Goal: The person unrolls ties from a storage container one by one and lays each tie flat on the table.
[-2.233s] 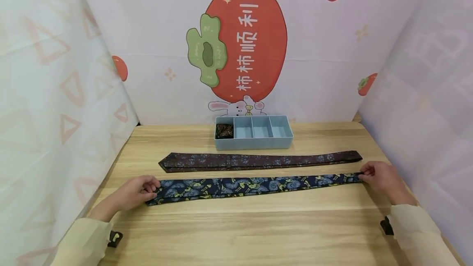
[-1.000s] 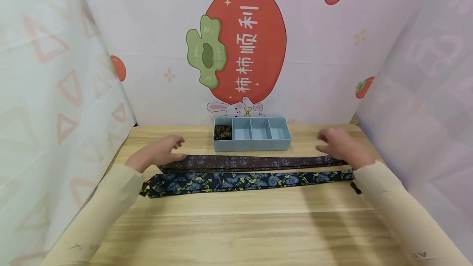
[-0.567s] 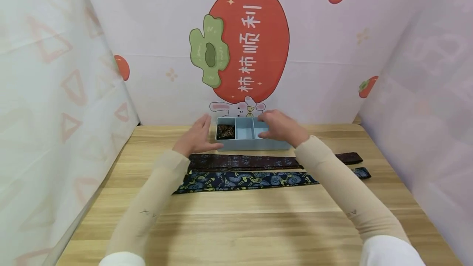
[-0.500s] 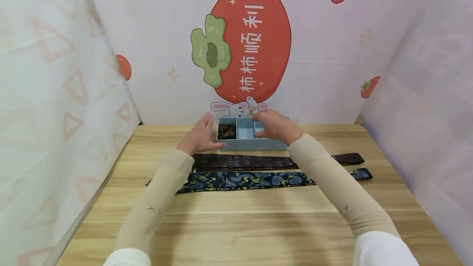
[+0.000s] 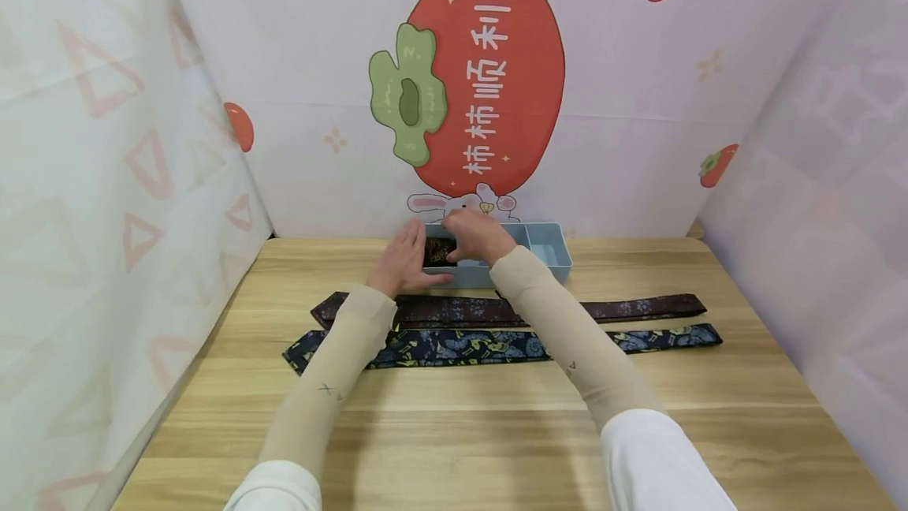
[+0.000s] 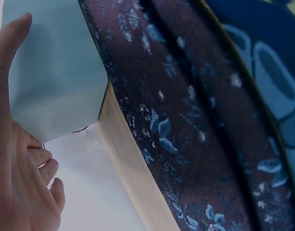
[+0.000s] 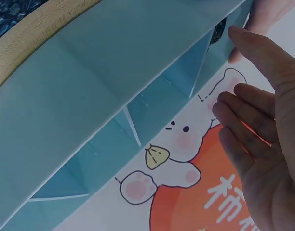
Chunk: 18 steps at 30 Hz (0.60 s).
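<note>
- Bundle, dark with a brownish pattern (image 5: pixel 438 251): one, folded or rolled; lying in the leftmost compartment of the box, between the two hands.
- Box, pale blue, four compartments in a row (image 5: pixel 474 277): upright at the rear of the table, close against the backdrop.
- Left hand (image 5: pixel 409 262): at the box's left end, fingers extended along it, thumb spread across the front; not clenched. Contact with the wall: cannot tell.
- Right hand (image 5: pixel 478 236): over the box beside the bundle, thumb parted from loosely bent fingers; nothing seen in its grasp.
- Tie, plum with pale blue flowers (image 5: pixel 638 308): laid lengthwise before the box, passing beneath both forearms.
- Tie, navy with blue and yellow figures (image 5: pixel 468 347): nearer the person, roughly parallel.
- Table, wood-grained (image 5: pixel 454 432); backdrop, fruit-and-rabbit print (image 5: pixel 340 77).
- Hazards, by judgement: box sliding or tipping, if the hands push unevenly; bundle loosening, if caught by one layer; ties dragged askew, should a lowered sleeve brush them.
</note>
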Each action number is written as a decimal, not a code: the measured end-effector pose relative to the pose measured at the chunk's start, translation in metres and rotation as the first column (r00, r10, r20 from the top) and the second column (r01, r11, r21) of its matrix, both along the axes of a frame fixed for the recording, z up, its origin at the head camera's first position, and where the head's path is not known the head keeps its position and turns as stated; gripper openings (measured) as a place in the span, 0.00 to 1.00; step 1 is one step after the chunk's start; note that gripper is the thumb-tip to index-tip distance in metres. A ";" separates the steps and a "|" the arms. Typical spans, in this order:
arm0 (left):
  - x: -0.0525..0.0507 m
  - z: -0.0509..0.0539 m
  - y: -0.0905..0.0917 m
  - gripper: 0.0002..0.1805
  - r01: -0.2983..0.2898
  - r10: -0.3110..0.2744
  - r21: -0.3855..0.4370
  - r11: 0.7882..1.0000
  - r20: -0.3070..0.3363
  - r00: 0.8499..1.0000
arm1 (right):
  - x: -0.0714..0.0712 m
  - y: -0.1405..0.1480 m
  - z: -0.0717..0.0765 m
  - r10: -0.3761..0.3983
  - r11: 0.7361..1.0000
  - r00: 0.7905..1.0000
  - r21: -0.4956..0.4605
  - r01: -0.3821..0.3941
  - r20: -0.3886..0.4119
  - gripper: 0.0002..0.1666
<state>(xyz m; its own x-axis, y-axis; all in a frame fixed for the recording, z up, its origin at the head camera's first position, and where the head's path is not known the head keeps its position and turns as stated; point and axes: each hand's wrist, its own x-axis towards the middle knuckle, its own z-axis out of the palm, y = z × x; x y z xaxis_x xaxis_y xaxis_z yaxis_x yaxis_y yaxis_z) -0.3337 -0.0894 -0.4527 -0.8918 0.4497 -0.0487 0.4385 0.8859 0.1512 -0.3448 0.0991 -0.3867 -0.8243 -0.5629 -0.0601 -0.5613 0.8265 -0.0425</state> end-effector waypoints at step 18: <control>-0.002 -0.003 0.006 0.68 -0.045 0.045 -0.006 0.999 0.017 0.999 | -0.028 -0.025 -0.025 0.028 0.983 0.999 0.183 -0.024 -0.018 0.26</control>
<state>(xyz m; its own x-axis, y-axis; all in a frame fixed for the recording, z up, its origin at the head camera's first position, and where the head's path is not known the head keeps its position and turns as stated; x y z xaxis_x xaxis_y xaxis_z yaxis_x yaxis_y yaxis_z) -0.3357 -0.0835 -0.4555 -0.9102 0.4087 -0.0668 0.3954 0.9056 0.1533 -0.3726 0.0745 -0.4117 -0.8119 -0.5650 -0.1470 -0.5816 0.8046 0.1200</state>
